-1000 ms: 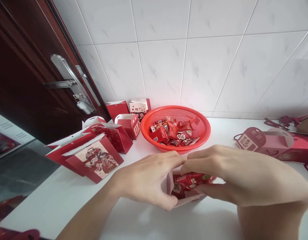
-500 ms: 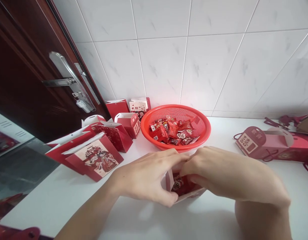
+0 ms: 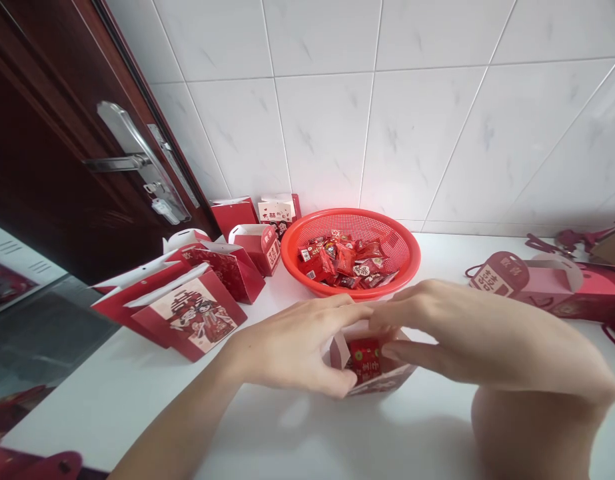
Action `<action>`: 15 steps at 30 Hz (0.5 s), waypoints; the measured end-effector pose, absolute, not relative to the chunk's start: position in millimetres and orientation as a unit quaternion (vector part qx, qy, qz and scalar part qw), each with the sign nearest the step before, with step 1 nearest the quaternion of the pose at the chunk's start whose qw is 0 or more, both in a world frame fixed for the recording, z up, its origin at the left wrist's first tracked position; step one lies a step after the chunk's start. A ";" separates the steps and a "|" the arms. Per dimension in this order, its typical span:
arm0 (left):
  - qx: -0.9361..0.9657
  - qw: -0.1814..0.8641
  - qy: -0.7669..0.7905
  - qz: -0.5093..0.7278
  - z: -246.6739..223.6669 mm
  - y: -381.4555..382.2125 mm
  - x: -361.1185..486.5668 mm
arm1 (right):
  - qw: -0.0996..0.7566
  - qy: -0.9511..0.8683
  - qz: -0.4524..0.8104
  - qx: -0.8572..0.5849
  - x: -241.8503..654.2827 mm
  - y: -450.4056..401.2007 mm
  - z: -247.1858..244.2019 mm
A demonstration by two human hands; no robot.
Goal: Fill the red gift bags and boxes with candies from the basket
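Over the last moments the mouth of the small paper gift box (image 3: 382,381) has been uncovered: the right hand (image 3: 457,333) has been lifted and drawn back, so that its fingers are now spread across the far rim instead of being pressed down into the opening. A red printed packet (image 3: 364,359) is now seen lying inside the box, no longer pinched at the mouth as it was a second ago. The box is clasped from the near left side by the left hand (image 3: 294,347), its fingers curled against the wall. Whether the right hand is gripping the rim or only resting there cannot be told. The box stands on the white bench (image 3: 137,407), back from its near edge, in front of a red plastic mesh basket (image 3: 292,250) heaped with wrapped sweets (image 3: 344,263). Red gift bags (image 3: 192,313) are stood to the left, and a pink carton (image 3: 552,287) lies to the right.
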State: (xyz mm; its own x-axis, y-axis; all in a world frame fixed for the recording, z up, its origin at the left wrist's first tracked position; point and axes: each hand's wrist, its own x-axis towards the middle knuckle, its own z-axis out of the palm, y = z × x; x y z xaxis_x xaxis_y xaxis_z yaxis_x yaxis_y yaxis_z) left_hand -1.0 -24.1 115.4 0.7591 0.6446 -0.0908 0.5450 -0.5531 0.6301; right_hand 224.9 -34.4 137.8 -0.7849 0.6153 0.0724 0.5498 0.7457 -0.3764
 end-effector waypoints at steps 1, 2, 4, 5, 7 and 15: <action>0.878 0.336 0.330 0.080 115.0 -20.8 -1.5 | 0.104 -0.926 0.169 -0.320 227.9 -33.7 139.7; 0.879 0.341 0.323 0.084 114.5 -17.7 -2.2 | 0.109 -0.923 0.170 -0.328 231.1 -33.0 141.4; 0.876 0.349 0.322 0.085 113.8 -12.4 -3.8 | 0.122 -0.915 0.167 -0.347 237.5 -31.5 143.9; 0.873 0.353 0.327 0.084 113.4 -10.4 -4.7 | 0.127 -0.911 0.165 -0.356 240.5 -30.6 145.0; 0.866 0.357 0.341 0.081 112.6 -7.1 -6.6 | 0.128 -0.904 0.164 -0.373 246.0 -28.6 147.5; 0.868 0.354 0.337 0.092 107.1 0.5 -6.0 | 0.191 -0.876 0.197 -0.396 264.4 -11.4 158.0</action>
State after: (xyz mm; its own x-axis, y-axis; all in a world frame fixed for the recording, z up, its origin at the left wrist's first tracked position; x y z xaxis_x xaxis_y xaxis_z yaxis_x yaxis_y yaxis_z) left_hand -6.0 0.5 107.1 0.7565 0.6493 -0.0782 0.5189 -0.5231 0.6761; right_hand 264.4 -11.4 158.0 -0.6128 0.7698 0.1789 0.6187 0.6081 -0.4975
